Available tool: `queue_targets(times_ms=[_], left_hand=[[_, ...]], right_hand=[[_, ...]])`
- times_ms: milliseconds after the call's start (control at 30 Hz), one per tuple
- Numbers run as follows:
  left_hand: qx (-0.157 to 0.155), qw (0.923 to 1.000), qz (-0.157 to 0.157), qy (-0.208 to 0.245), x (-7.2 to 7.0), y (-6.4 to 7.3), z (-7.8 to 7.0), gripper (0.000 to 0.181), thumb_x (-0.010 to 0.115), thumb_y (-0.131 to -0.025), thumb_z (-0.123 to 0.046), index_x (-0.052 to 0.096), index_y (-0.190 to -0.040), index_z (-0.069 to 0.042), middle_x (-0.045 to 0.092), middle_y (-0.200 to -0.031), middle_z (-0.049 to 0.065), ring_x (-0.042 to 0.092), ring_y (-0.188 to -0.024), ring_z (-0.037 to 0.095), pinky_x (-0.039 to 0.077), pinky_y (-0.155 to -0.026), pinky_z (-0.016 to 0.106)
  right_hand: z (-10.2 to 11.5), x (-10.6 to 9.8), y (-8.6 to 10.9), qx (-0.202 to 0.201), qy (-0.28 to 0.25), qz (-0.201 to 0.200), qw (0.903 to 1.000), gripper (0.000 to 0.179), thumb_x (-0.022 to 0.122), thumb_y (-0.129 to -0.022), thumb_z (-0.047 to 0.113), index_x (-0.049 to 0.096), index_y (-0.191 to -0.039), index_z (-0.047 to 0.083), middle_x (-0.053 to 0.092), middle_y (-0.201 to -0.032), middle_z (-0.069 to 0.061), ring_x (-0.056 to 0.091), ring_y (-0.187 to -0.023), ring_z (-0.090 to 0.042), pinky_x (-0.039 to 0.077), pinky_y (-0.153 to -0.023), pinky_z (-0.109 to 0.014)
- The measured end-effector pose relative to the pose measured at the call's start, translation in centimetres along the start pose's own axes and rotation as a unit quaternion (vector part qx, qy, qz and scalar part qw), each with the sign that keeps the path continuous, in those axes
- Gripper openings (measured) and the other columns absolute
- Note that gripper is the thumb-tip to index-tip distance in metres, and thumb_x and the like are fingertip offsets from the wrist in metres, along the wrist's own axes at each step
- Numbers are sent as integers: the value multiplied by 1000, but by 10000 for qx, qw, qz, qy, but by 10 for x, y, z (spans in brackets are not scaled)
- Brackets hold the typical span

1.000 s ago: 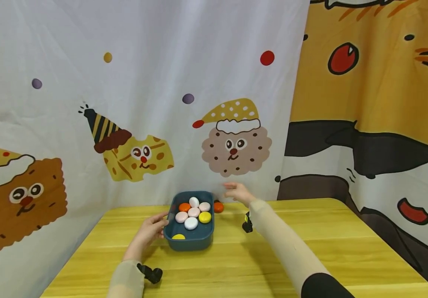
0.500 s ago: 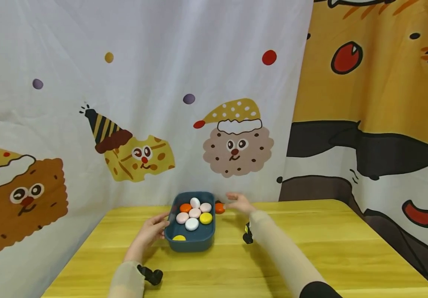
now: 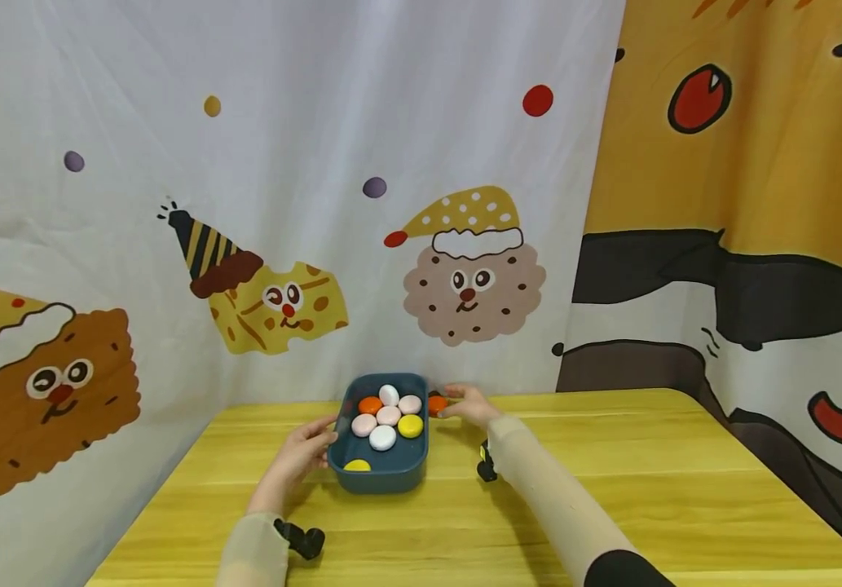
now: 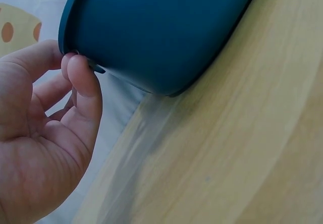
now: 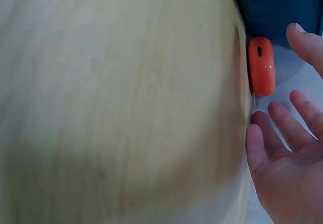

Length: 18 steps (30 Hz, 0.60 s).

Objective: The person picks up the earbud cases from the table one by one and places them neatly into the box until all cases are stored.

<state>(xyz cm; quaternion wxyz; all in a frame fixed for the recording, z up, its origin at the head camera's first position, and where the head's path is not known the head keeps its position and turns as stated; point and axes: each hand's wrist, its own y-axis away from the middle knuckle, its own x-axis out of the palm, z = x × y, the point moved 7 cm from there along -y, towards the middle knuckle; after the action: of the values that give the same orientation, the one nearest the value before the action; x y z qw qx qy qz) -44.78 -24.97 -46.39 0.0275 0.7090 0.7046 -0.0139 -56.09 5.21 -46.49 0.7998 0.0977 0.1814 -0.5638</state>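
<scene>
My left hand [image 3: 301, 452] grips the rim of a dark teal plastic bin [image 3: 380, 483] at its left side; in the left wrist view the thumb and fingertips pinch that rim. Inside the bin lie several smooth rounded discs, among them a yellow disc [image 3: 410, 425], a white disc [image 3: 382, 438] and a pink disc [image 3: 363, 425]. One orange disc [image 5: 262, 70] with a small dark slot stands on edge on the table, right of the bin. My right hand [image 5: 292, 158] is beside it, fingers spread and slightly bent, with a gap to the disc in the right wrist view.
The bin stands near the back edge of a wooden table [image 3: 597, 481]. A cartoon-printed curtain [image 3: 303, 163] hangs directly behind that edge. Each wrist wears a small black camera.
My right hand has come down and slightly left, from above the table to beside the orange disc. The left hand keeps its grip on the bin. The head view has shifted a little.
</scene>
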Motion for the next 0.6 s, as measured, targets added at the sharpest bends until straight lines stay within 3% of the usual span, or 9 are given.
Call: queue_targets(times_ms=[300,500,600], left_hand=[[22,9998,179,-58,0,1,1,50,57,-96,-6,44,-144,0,52,-94,9,47,-59,13,48,-55,24],[373,9983,437,-34,1,4,0,52,58,-95,-8,43,-143,4,54,-95,10,51,-58,11,50,-55,24],[374,9984,429,-20,1,3,-1,52,57,-96,-9,42,-144,4,53,-96,9,50,-58,10,49,-55,23]], right_hand=[[-5,9,-8,-88,-169,14,9998,69,77,-75,0,46,-136,-13,51,-133,-28,53,-116,-39,42,-98,-44],[-10,15,-15,-134,20,61,9999,69,77,-70,-6,50,-134,-11,57,-125,-25,57,-107,-34,46,-92,-39],[-13,16,-21,-33,-23,85,10000,73,75,-67,-10,51,-135,-8,58,-125,-23,57,-105,-30,48,-89,-37]])
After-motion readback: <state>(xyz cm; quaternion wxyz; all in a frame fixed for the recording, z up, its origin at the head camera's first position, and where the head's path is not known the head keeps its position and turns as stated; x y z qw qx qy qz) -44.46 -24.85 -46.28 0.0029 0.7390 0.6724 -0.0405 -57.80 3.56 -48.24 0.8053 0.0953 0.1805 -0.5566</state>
